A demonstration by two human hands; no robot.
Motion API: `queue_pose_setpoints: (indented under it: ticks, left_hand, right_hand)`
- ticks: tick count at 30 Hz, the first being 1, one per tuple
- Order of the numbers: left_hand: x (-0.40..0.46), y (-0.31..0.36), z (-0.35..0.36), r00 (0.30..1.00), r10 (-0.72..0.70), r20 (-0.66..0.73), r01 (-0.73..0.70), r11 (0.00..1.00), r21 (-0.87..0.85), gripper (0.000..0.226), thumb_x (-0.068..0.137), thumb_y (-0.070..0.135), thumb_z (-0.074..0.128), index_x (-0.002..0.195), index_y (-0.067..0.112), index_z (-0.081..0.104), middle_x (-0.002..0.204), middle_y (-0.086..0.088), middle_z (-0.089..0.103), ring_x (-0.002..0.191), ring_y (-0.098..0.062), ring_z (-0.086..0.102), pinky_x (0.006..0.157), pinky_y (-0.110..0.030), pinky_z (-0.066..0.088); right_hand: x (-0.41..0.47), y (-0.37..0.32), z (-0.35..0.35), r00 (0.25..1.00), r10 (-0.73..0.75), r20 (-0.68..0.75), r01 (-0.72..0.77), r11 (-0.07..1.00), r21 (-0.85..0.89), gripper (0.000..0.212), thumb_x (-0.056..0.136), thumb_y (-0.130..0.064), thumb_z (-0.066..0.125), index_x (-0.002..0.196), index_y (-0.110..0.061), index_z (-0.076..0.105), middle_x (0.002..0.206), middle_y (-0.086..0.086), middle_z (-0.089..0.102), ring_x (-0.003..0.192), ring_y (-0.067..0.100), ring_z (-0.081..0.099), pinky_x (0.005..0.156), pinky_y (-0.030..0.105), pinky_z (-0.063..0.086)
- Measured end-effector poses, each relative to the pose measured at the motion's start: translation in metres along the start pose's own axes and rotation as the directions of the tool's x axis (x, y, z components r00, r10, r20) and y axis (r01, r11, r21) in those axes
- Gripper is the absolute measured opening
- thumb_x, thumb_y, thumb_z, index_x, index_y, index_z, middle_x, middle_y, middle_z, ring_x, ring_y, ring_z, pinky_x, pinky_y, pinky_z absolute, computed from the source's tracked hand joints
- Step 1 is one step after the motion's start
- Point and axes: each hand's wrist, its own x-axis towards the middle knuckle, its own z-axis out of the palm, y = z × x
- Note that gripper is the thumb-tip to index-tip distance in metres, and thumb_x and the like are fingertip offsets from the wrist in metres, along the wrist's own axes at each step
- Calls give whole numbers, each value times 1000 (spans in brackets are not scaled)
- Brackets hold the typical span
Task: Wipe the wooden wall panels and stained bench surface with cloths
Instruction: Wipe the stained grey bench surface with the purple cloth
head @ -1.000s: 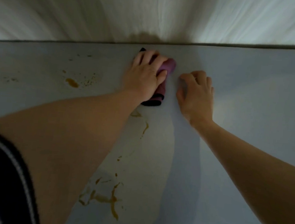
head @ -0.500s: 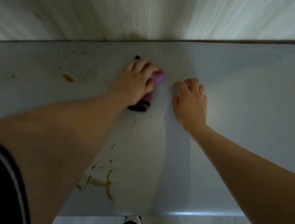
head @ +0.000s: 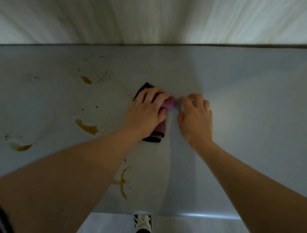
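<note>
Far left on the grey tabletop (head: pixel 257 143) lie brown stains: one stain near the front-left (head: pixel 20 146), a larger blotch (head: pixel 86 127) further in, a small spot (head: pixel 86 79) toward the back, and a thin streak (head: pixel 121 182) beside the left forearm. None of these is under the cloth, so most of the soiled area looks unwiped. Next comes the left hand (head: pixel 146 112), fingers spread and curled over the purple cloth (head: pixel 160 129), pressing it flat against the surface, probably to keep the folded pad bunched for scrubbing. Just beside it, the right hand (head: pixel 196 119) rests with bent fingers on the tabletop, fingertips near the cloth's edge; I cannot tell whether that grip pinches anything. Behind runs the pale wooden wall panel (head: pixel 156 17).
</note>
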Motion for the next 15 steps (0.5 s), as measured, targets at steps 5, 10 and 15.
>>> queue_pose_setpoints:
  ticks: [5, 10, 15]
  left_hand:
    - [41, -25, -14, 982, -178, -55, 180, 983, 33, 41, 96, 33, 41, 137, 24, 39, 148, -4, 27, 134, -29, 23, 110, -38, 23]
    - [22, -3, -5, 958, -252, -135, 262, 963, 64, 38, 95, 26, 40, 132, 17, 46, 143, -9, 37, 127, -34, 34, 107, -36, 24]
    - [-35, 3, 3, 994, -22, -110, 26, 999, 33, 37, 85, 31, 43, 115, 17, 59, 121, -7, 56, 109, -31, 48, 91, -39, 47]
  right_hand:
    - [-2, 1, 8, 998, 1, -61, 0, 1000, 3, 40, 88, -19, 54, 128, -16, 53, 133, 8, 45, 114, 34, 40, 88, 40, 35]
    - [-4, 1, 8, 999, 20, -38, -20, 1000, 0, 41, 91, -20, 51, 131, -17, 49, 136, 7, 41, 118, 32, 38, 90, 39, 34]
    - [-3, 0, 2, 1000, 17, -10, -18, 1000, -21, 38, 91, -17, 50, 129, -15, 50, 135, 8, 41, 116, 33, 38, 89, 39, 35]
